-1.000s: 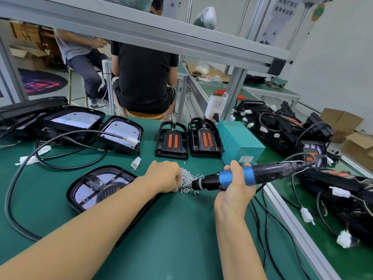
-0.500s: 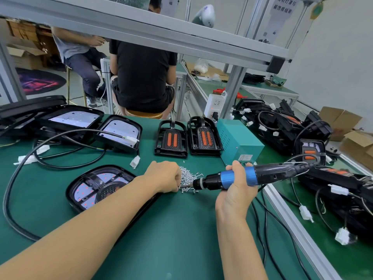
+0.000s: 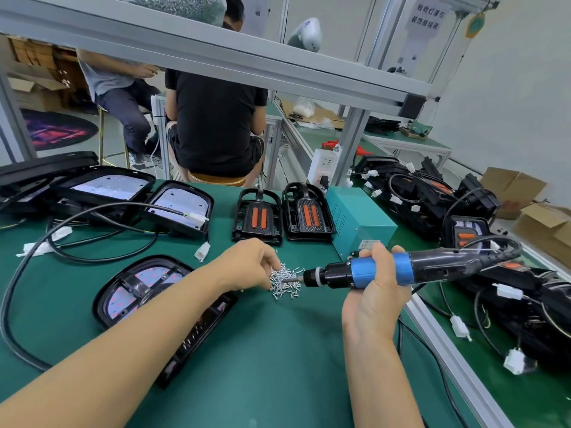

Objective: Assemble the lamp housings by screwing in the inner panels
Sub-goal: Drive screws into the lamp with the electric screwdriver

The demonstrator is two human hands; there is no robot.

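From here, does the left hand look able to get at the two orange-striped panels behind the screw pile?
Probably yes. The left hand is at the screw pile, and the two orange-striped panels lie just beyond it on open green mat, nothing between. The right hand grips the screwdriver off to the side.

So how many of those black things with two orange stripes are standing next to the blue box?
2: one panel on the left, one panel right beside the teal box. More may hide in the right pile.
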